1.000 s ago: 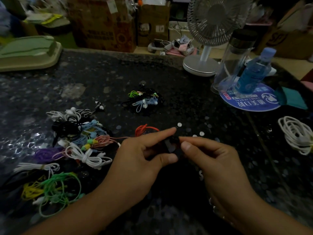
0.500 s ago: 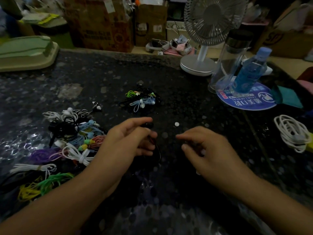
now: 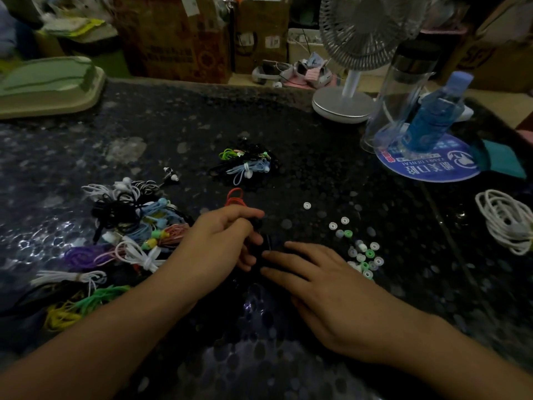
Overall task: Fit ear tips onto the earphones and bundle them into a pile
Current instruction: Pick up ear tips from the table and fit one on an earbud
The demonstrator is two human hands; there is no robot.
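Dark speckled table (image 3: 288, 134) fills my view. My left hand (image 3: 219, 243) has its grip curled round a black earphone (image 3: 257, 223); my right hand (image 3: 323, 281) lies flat, fingers spread, beside it. Loose ear tips (image 3: 360, 252) sit right of it, bundled earphones (image 3: 245, 166) beyond.

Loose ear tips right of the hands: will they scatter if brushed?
Probably. The ear tips are tiny, ring-shaped and lie loose on the smooth dark tabletop, so they likely slide or roll. They look soft, probably hard to pinch.
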